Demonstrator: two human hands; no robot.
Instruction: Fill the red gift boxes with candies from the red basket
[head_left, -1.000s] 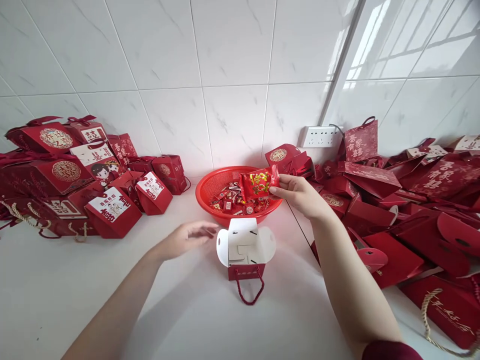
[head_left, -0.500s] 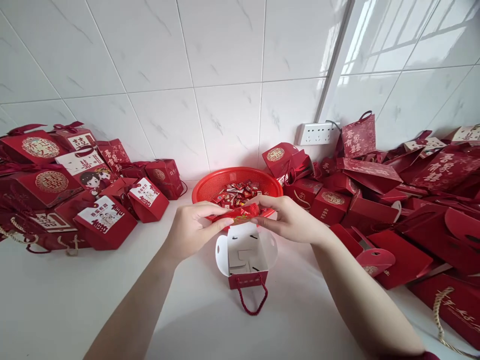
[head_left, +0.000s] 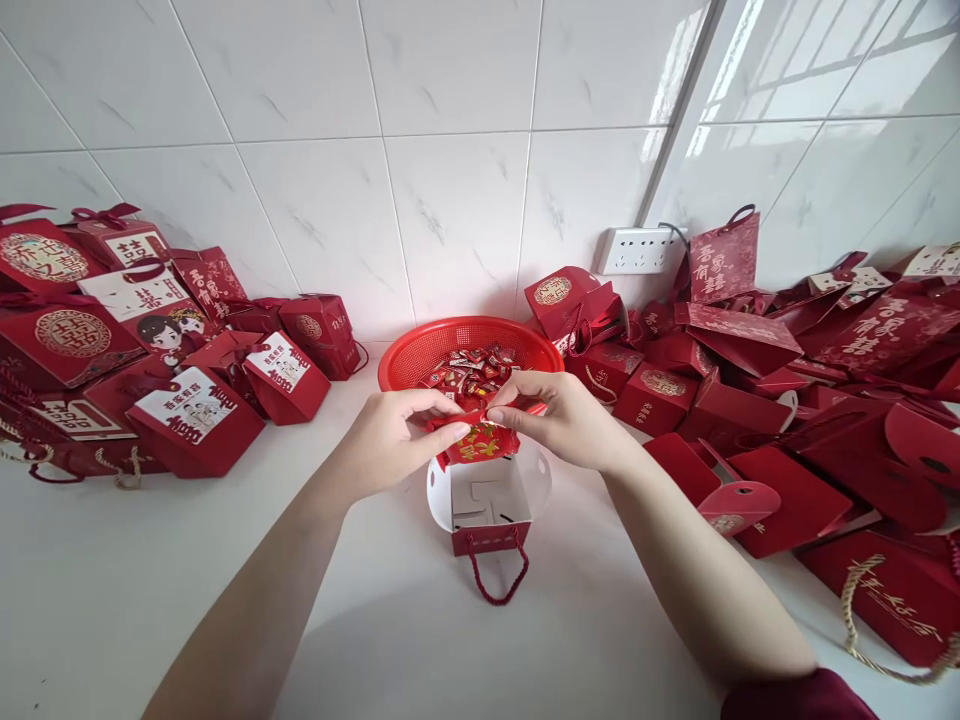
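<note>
A small red packet with gold print is pinched along its upper edge by both hands. My left hand closes thumb and fingers on its left part. My right hand grips it nearer the middle, fingertips close to the left ones. Just below the packet stands a small gift box, dark red outside and white inside, its rounded side flaps spread and a twisted cord handle hanging toward me. Its inside shows only white card. Behind the hands sits a red plastic basket holding many wrapped candies.
Closed red gift boxes are piled on the left. A larger heap of red boxes and bags covers the right side. A white power strip leans against the tiled wall. White tabletop lies in front.
The packet has tilted so its gold-printed face shows, and it hangs lower over the box's back edge. My right fingers have shifted in toward the left ones. The view has moved slightly.
</note>
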